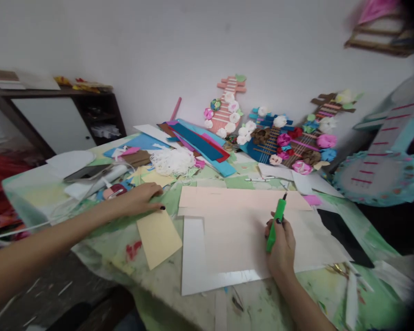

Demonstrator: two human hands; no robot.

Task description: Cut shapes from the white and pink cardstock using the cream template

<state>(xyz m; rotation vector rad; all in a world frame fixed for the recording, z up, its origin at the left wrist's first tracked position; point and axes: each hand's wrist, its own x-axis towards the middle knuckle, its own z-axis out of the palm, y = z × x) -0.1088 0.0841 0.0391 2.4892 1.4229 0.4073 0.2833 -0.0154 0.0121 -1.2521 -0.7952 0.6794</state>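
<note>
My right hand [283,248] is closed around a thick green pen-like tool [276,225] with a dark, narrow tip pointing up and away from me. It is over large pale pink sheets [238,243] lying on a white board [193,257]. Along the far side of these runs a pale pink strip [227,197]. My left hand [143,198] rests palm down on the table, thumb and fingers apart. Its thumb reaches the top edge of a small yellow sheet [159,239]; no held object shows in it.
Beyond my hands lie a heap of white shredded paper [172,161] and coloured strips [202,142]. Flower-covered paper guitars [227,108] lean on the wall. A phone [89,172] and cables lie left; a black sheet [345,236] and scissors [338,269] lie right.
</note>
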